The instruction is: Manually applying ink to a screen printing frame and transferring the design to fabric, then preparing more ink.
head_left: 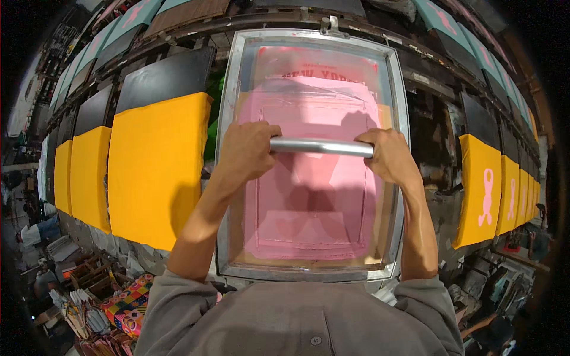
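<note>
My left hand (pixel 248 151) and my right hand (pixel 392 157) are closed round opposite ends of a silvery squeegee (pixel 320 146). It lies crosswise over a screen-printing frame (pixel 309 275) with a pale metal border. Pink ink (pixel 309 240) coats much of the mesh, with a darker pink figure faintly visible in the middle. Some red print shows near the frame's far end. The squeegee's lower edge is hidden beneath its handle, so I cannot tell how it meets the mesh. Under the screen, yellowish cloth shows through near the sides.
Plain yellow cloth panels (pixel 155 166) lie on dark boards (pixel 166 77) at the left. Yellow panels at the right (pixel 480 187) bear pink looped figures. A metal clamp (pixel 332 26) sits at the frame's far edge. Patterned cloth (pixel 127 305) and clutter lie lower left.
</note>
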Demonstrator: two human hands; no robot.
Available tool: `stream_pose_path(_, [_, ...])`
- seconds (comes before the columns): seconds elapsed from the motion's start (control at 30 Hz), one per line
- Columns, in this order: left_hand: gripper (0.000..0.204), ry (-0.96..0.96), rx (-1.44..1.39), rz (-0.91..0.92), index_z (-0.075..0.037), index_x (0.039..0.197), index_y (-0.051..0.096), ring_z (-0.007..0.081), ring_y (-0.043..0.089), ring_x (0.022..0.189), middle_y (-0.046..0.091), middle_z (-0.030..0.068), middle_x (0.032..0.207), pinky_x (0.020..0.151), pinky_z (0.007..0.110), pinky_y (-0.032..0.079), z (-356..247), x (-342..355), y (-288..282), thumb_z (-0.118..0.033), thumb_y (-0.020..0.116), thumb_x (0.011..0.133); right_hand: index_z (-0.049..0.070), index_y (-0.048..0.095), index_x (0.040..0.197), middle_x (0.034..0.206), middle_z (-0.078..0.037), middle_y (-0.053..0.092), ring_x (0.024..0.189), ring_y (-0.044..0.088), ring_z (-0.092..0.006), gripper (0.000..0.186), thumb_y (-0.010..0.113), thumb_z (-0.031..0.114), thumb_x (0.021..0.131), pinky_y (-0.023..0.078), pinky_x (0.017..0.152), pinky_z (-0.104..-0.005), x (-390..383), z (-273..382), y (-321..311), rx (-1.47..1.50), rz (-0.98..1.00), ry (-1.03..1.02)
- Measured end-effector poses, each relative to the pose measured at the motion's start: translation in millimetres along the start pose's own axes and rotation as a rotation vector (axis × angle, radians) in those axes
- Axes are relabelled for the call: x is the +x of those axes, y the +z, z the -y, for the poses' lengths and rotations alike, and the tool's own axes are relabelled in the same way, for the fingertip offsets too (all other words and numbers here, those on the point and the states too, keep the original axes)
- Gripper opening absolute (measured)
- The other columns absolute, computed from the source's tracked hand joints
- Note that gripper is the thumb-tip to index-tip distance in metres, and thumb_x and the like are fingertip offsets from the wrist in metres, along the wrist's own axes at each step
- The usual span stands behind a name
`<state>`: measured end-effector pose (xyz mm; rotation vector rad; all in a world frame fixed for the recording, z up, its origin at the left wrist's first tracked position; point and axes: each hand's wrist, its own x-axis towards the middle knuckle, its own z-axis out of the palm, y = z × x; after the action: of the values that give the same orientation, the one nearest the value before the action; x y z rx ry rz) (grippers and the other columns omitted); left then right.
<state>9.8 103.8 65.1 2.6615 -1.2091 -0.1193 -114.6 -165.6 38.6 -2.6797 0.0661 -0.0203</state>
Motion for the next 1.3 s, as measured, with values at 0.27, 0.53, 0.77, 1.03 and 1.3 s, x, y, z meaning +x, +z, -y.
stream_pose_path(0.27, [0.025,-0.016,-0.031,0.009,-0.010,0.093,0.071,0.0301,0.065,0.086,0.069,0.0069,0.091,0.076,0.042,0.044,-33,-75,10,-0.008,0.074,0.068,0.002,0.073,0.098,0.092,-0.016,0.070,0.086,0.067,-0.0372,0.035,0.067,-0.007,0.064,0.055,0.078,-0.0414,-72,25,17,0.082,0.021,0.004])
stream_pose_path(0.53, [0.039,-0.075,-0.077,0.095,-0.011,0.100,0.069,0.0269,0.064,0.092,0.067,0.0045,0.096,0.079,0.041,0.043,-61,-147,22,-0.007,0.079,0.062,0.004,0.074,0.095,0.094,-0.014,0.071,0.088,0.068,-0.0339,0.037,0.069,-0.005,0.060,0.056,0.079,-0.0415,-141,52,36,0.099,0.008,0.020])
stream_pose_path(0.77, [0.044,-0.131,-0.114,0.178,-0.011,0.102,0.068,0.0261,0.062,0.098,0.066,0.0050,0.100,0.084,0.039,0.043,-88,-201,24,-0.006,0.079,0.059,0.006,0.073,0.099,0.097,-0.012,0.070,0.091,0.067,-0.0328,0.043,0.069,-0.006,0.058,0.055,0.078,-0.0408,-197,72,45,0.093,0.055,0.012])
stream_pose_path(1.03, [0.036,-0.068,-0.065,0.205,-0.012,0.099,0.071,0.0245,0.064,0.090,0.068,0.0051,0.092,0.086,0.041,0.039,-87,-199,8,-0.009,0.075,0.064,0.004,0.073,0.097,0.095,-0.012,0.071,0.087,0.068,-0.0335,0.038,0.068,-0.005,0.060,0.056,0.077,-0.0408,-197,76,24,0.112,0.104,0.013])
stream_pose_path(1.3, [0.031,0.024,-0.027,-0.087,-0.013,0.098,0.072,0.0288,0.064,0.091,0.069,0.0052,0.090,0.079,0.044,0.045,-31,-70,-22,-0.010,0.073,0.067,0.005,0.073,0.094,0.090,-0.015,0.070,0.082,0.068,-0.0354,0.030,0.070,-0.001,0.065,0.055,0.075,-0.0418,-75,27,-24,-0.015,-0.104,-0.104])
